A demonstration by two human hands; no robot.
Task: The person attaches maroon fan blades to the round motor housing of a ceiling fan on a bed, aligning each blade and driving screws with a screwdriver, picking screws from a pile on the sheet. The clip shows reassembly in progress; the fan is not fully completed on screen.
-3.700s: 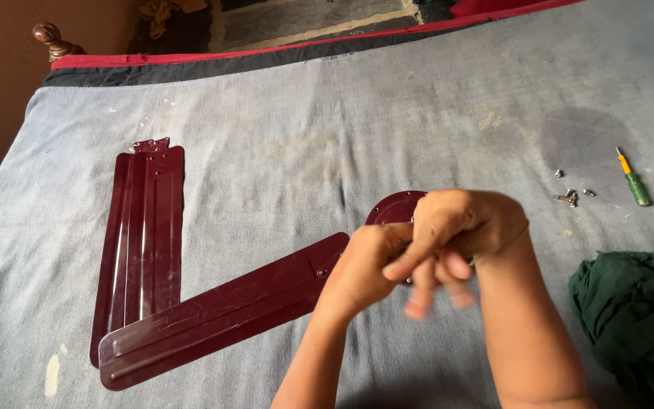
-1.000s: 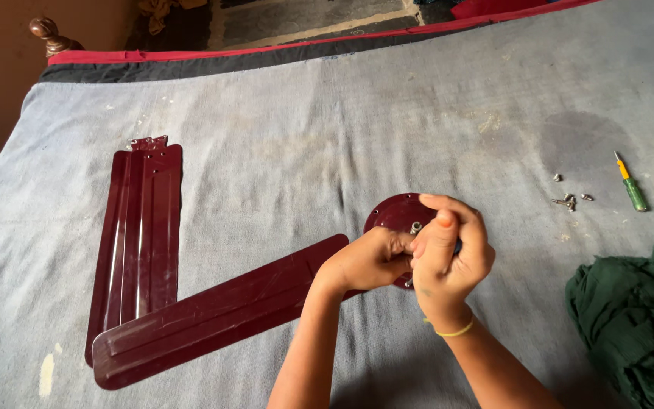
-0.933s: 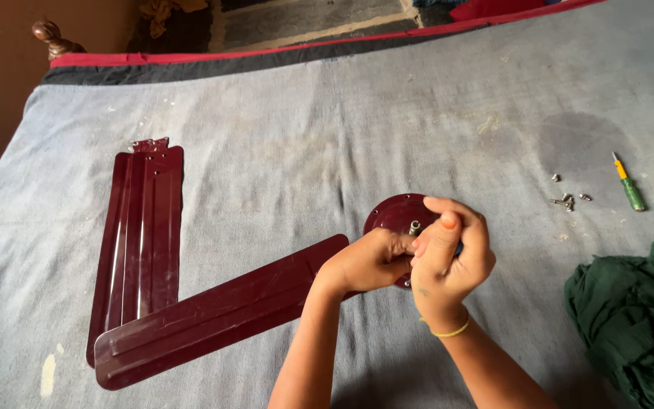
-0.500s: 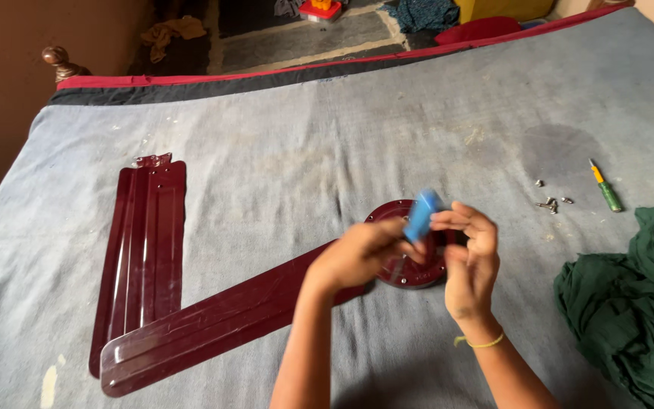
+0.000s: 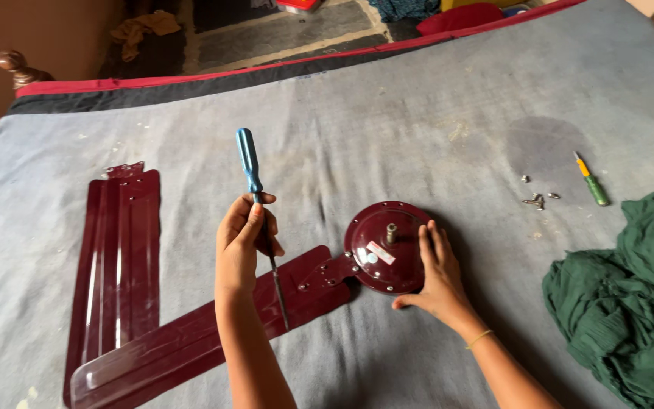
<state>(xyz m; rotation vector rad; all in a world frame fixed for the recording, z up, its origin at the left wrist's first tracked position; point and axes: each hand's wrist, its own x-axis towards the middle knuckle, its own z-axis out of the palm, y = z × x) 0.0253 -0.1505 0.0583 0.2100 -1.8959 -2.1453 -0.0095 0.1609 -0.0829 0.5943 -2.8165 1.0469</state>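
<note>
Lying on a bed covered with a grey-blue sheet (image 5: 387, 113), the following items are noted:

Item one: maroon fan motor housing (image 5: 384, 246), round, domed, a short metal shaft standing up at its centre and a pale sticker on its top. It rests near the middle of the bed. The right hand (image 5: 437, 276) lies flat and unclenched against its right side, fingers spread on the dome, steadying it, grasping nothing.

Item two: attached blade (image 5: 206, 333), maroon, running from the housing down toward the lower left. Its bracket meets the housing's edge; small screw heads appear to sit in the bracket, though whether they are tight cannot be told.

Item three: blue-handled screwdriver (image 5: 250, 160), gripped around its shaft by the left hand (image 5: 241, 242), handle up, tip resting on the attached blade short of the bracket.

Item four: stack of loose blades (image 5: 119, 257), maroon, lying well apart to the left, unattached.

Item five: loose screws (image 5: 537, 199), a small cluster to the right; count unclear.

Item six: green-and-yellow tool (image 5: 591, 182) just beside them; kind uncertain.

Item seven: green cloth (image 5: 630, 295), heaped, cut off at the right edge.

Judged state of work: one blade joined, the stacked ones outstanding
</note>
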